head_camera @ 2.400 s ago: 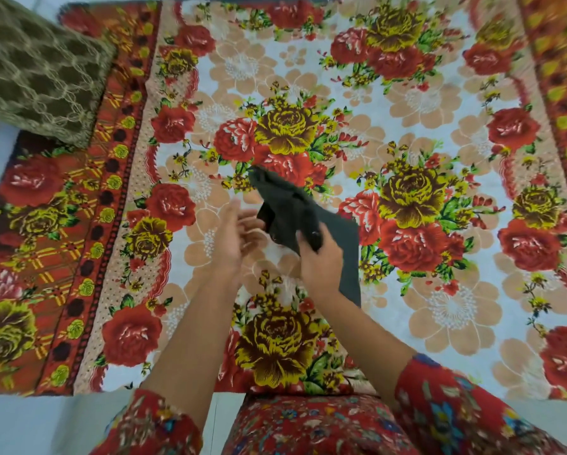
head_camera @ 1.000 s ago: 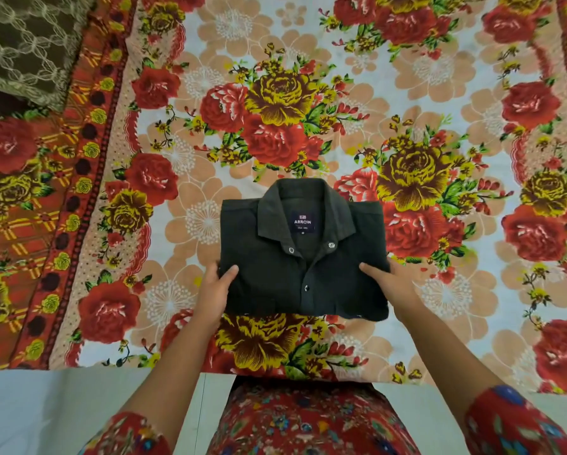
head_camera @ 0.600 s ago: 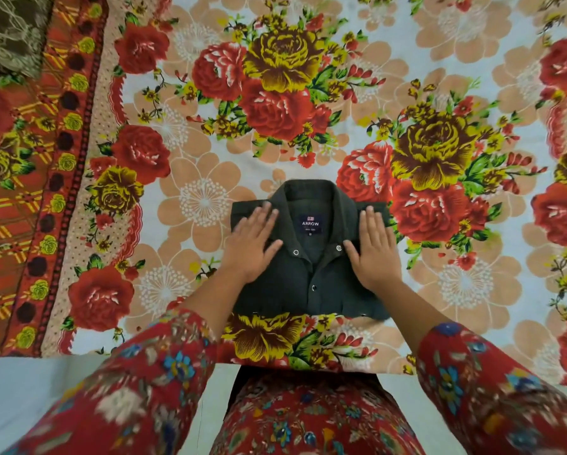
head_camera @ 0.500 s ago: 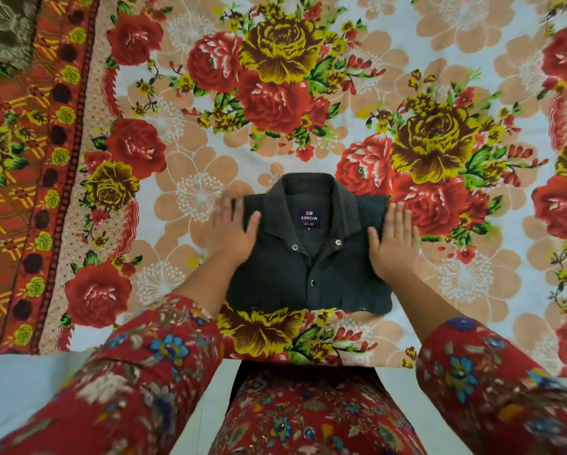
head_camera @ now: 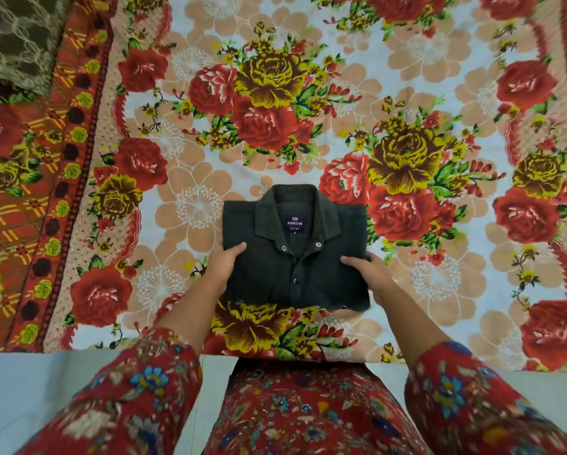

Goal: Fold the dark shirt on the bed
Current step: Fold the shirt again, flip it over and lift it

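Since half a second ago, both palms have left the shirt's front for its flanks. Left hand (head_camera: 224,269) clamps the left edge, thumb on top and fingers tucked under; right hand (head_camera: 369,274) mirrors it on the right edge, a symmetric pinch that probably keeps the layered folds from sliding. Dark shirt (head_camera: 295,254) lies as a compact rectangle, collar up and away from the person, placket centred, on the floral bedsheet (head_camera: 423,93) near the bed's front edge. Folding appears essentially finished. A patterned cushion (head_camera: 16,37) sits far left.
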